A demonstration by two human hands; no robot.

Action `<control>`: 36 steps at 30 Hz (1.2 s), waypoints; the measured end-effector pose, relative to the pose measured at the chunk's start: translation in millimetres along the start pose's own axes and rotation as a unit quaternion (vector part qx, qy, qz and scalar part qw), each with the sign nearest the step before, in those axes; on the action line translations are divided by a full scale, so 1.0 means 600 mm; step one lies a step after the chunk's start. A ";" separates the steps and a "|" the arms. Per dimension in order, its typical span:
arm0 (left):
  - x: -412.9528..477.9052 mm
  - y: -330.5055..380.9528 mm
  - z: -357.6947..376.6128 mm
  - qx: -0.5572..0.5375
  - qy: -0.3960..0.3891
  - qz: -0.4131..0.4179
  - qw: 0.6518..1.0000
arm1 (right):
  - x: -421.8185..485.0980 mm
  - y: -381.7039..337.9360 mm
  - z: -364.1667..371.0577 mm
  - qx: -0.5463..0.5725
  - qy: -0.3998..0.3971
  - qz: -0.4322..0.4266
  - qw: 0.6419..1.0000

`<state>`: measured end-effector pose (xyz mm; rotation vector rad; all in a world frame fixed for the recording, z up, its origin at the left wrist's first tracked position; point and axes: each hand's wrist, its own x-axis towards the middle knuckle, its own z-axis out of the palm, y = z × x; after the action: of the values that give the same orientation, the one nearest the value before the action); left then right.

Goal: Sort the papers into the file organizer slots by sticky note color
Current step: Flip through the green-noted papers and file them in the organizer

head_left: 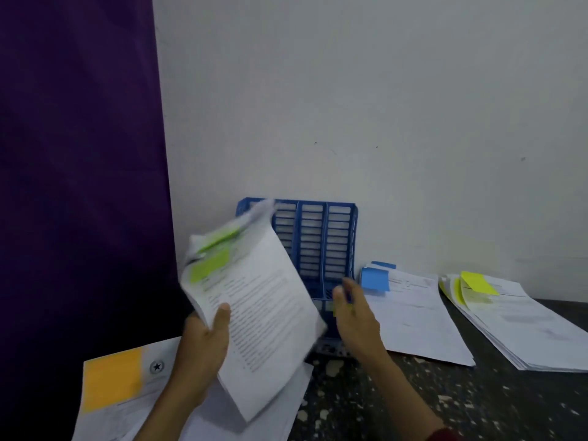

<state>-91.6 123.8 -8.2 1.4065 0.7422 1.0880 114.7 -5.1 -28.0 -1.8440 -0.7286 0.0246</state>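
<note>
Left grip (203,338) is clamped on the green-note stack (264,300), thumb across the printed face and fingers behind its lower left edge. It holds the stack tilted at middle-left of the frame, just in front of the left side of the file organizer (321,237). Right grip (353,316) is spread and empty, fingers by the organizer's low front lip; whether they touch it I cannot tell.

The biggest risk, as I judge it, is the stack itself. It is thick, pinched at one edge by one hand, and its upper corner looks fanned and blurred. Loose sheets could slide out and land on the orange-note pile (117,383) lying directly below at lower left, mixing two colours. Next, the leading corner could catch a divider or the top rim and buckle. A light plastic organizer might tip or skid toward the wall unless the free hand steadies it. Smallest worry: a green sticky note (210,265) scraping a slot wall could peel off.

The organizer stands upright against the wall at centre. The three slots in view show only bare slatted backs, with no paper; its left part is hidden behind the stack. A small yellow-green patch sits on the front lip, perhaps a label, too blurred to tell.

On the table (445,402), the blue-note pile (416,316) lies flat just right of the organizer. The yellow-note pile (521,329) lies beyond it, at the right edge.
</note>
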 end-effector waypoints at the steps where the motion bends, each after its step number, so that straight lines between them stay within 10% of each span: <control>1: 0.005 0.006 -0.003 0.000 0.017 0.018 1.000 | 0.001 0.022 0.011 -0.102 -0.027 -0.008 0.994; 5: 0.028 0.027 0.005 0.022 0.068 0.077 0.994 | 0.001 0.082 0.042 -0.337 -0.044 -0.076 0.937; 16: 0.122 0.080 0.089 0.149 0.102 0.227 0.957 | -0.006 0.102 0.078 -0.351 0.078 -0.111 0.926; 36: 0.222 0.059 0.187 0.246 0.066 0.198 0.947 | -0.005 0.119 0.085 -0.360 0.114 -0.142 0.915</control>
<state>55.0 195.5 61.6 1.9840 0.8909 1.3767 127.8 21.7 -110.6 -2.3504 -0.9046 -0.7255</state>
